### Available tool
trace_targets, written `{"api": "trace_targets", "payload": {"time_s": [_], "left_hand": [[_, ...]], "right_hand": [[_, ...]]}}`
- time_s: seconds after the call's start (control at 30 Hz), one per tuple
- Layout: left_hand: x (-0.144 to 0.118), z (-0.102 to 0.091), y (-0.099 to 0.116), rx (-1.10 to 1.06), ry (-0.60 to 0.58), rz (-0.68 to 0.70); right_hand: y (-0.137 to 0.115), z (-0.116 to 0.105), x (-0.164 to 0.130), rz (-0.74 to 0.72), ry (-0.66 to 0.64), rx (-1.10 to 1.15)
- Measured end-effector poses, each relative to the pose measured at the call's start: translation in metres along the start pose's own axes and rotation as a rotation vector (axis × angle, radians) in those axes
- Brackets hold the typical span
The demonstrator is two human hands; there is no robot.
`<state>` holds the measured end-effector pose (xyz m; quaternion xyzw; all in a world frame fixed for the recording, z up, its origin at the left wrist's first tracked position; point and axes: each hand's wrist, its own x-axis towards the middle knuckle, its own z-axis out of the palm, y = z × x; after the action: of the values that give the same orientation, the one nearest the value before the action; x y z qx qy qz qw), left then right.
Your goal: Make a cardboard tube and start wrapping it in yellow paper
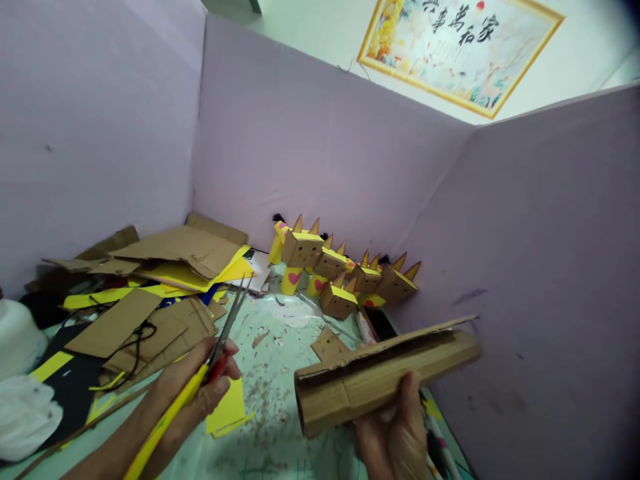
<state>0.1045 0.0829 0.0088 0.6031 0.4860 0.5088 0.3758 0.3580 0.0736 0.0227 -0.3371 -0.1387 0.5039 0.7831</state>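
Observation:
My left hand [205, 397] is closed around a pair of scissors [232, 319], with the slim metal blades pointing up and away from me. Their tips are slightly apart. Yellow and red show at the handle, and a long yellow part runs back over my wrist. My right hand [393, 433] grips a brown cardboard roll [370, 393] from below, thumb on its near side. The roll is bent into a tube with a long gap along the top, and its near left end is open. Blades and cardboard are apart.
Several cardboard box-headed figures [303, 248] with pointed paper horns stand at the back. Cardboard sheets [175, 245] and yellow paper are piled left, near white bundles [27, 413]. Scraps litter the pale green table [270, 400]. Purple panels [320, 127] enclose it.

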Motion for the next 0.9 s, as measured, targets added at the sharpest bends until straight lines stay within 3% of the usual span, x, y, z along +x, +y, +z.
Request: {"api": "trace_targets", "payload": {"time_s": [0.17, 0.27, 0.4, 0.5, 0.7, 0.8, 0.9], "left_hand": [[-0.011, 0.01, -0.001, -0.204, -0.104, -0.076], [-0.017, 0.016, -0.004, -0.211, -0.11, -0.082], [-0.023, 0.028, -0.004, -0.236, -0.077, -0.076], [-0.029, 0.041, -0.004, -0.216, 0.01, -0.063], [-0.031, 0.051, -0.009, -0.249, 0.051, -0.131], [-0.031, 0.05, -0.006, -0.24, 0.129, -0.179], [-0.032, 0.05, -0.004, -0.272, 0.164, -0.178]], "right_hand": [[0.011, -0.012, -0.003, -0.017, -0.164, -0.08], [0.015, -0.009, -0.008, -0.099, -0.157, -0.07], [0.019, 0.004, -0.015, -0.128, -0.085, -0.057], [0.028, 0.01, -0.02, -0.083, -0.057, -0.073], [0.057, 0.013, -0.033, 0.007, -0.119, -0.119], [0.049, 0.017, -0.033, 0.051, -0.115, -0.068], [0.026, 0.019, -0.027, 0.071, -0.015, 0.001]]}}
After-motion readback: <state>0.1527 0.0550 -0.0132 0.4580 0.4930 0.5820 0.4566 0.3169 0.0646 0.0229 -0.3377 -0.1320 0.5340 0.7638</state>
